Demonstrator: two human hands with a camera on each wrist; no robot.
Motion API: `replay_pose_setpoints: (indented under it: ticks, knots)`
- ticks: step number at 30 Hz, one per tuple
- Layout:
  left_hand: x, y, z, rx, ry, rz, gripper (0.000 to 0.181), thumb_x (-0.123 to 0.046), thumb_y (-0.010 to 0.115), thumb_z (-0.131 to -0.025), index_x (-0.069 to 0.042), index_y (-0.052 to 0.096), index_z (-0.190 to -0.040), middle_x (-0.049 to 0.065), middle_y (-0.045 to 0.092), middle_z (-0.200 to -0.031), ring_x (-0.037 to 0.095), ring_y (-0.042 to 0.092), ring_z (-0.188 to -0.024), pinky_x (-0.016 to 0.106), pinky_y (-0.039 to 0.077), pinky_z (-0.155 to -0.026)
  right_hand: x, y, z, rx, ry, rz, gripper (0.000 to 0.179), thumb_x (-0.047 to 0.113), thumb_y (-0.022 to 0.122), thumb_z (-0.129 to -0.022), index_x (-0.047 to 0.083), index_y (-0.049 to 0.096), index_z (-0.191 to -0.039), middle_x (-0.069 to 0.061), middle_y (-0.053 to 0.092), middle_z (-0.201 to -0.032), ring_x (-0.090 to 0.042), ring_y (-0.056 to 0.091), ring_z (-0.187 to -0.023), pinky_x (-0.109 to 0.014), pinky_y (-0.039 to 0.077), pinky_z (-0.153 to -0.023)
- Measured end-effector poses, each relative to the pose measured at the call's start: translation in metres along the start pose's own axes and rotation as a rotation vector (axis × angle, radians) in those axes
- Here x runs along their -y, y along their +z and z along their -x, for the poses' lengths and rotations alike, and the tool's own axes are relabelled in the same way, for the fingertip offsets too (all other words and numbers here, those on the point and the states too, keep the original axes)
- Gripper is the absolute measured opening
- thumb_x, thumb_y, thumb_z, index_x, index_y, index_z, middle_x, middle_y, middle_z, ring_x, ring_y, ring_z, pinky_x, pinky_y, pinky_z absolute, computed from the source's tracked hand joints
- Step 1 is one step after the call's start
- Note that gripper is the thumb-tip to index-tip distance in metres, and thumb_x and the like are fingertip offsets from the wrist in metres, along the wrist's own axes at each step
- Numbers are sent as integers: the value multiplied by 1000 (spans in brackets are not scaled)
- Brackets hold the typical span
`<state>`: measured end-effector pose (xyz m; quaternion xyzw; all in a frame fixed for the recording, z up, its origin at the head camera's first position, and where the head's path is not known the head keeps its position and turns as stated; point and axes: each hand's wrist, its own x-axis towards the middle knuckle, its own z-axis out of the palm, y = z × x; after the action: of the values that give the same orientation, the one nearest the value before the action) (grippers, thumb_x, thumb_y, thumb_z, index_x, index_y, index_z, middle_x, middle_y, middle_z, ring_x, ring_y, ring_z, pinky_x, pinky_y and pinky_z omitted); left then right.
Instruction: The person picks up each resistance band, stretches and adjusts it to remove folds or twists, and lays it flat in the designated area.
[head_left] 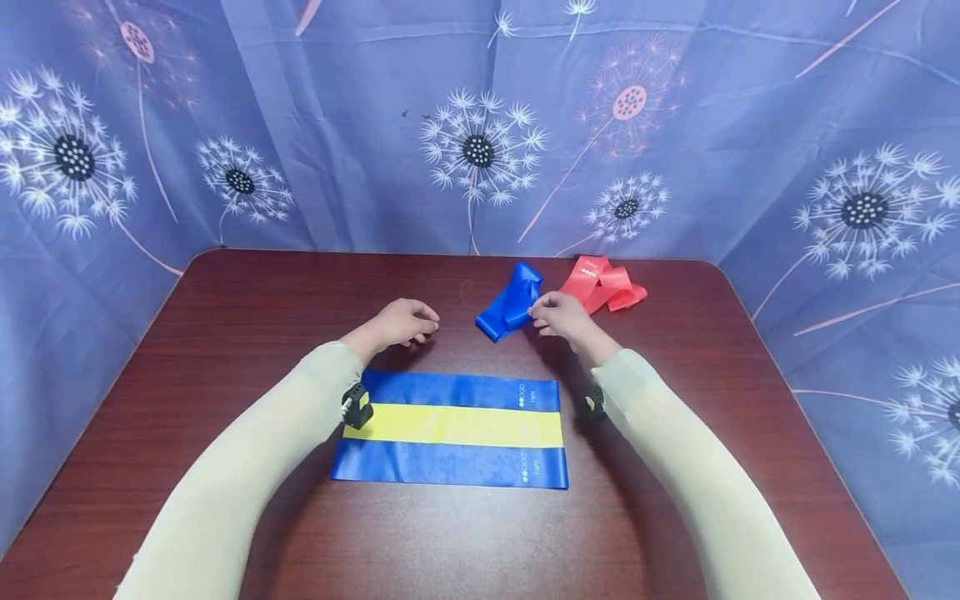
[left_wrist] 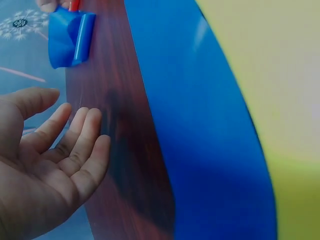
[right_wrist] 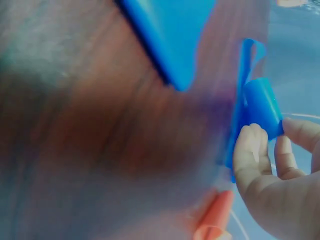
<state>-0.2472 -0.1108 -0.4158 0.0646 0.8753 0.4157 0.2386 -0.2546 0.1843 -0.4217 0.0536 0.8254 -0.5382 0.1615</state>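
My right hand (head_left: 564, 318) pinches the edge of a folded blue resistance band (head_left: 498, 317) toward the back of the table. In the right wrist view, thumb and fingertips meet at a curled loop of this blue band (right_wrist: 264, 107). My left hand (head_left: 397, 323) hovers over the table left of it, palm facing inward, fingers loosely bent and holding nothing. Nearer to me lie flat bands: a yellow band (head_left: 457, 425) runs lengthwise between a far blue strip (head_left: 450, 387) and a near blue strip (head_left: 450, 463), both printed "Light".
A crumpled red band (head_left: 588, 279) lies just behind and right of my right hand. The dark wooden table (head_left: 225, 333) meets a blue dandelion-print cloth (head_left: 360, 125) at the back and sides. Each wrist wears a small black camera.
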Motion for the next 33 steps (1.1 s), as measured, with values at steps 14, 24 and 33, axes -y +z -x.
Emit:
replay_pose_setpoints:
  ticks: [14, 24, 33]
  knots:
    - [-29, 35, -16, -35, 14, -75, 46, -24, 61, -101, 0, 56, -140, 16, 68, -105, 18, 62, -82, 25, 51, -69, 37, -48, 18, -57, -113, -200, 11, 9, 42, -99, 9, 47, -89, 4, 50, -71, -6, 57, -56, -21, 59, -64]
    - [-39, 56, -32, -84, 27, -136, 49, -26, 59, -102, 0, 55, -143, 21, 71, -121, 24, 69, -89, 34, 58, -87, 31, -85, 28, -203, -148, -119, 9, 14, 49, -99, 5, 53, -98, 13, 54, -71, 0, 55, -58, -16, 52, -57]
    - [-38, 58, -35, -159, 5, -180, 28, -27, 61, -101, -4, 70, -116, 13, 71, -120, 28, 64, -112, 42, 51, -106, 25, -93, 29, -136, -47, -63, 12, 20, 47, -102, 8, 50, -102, 10, 52, -74, -3, 53, -63, -16, 52, -60]
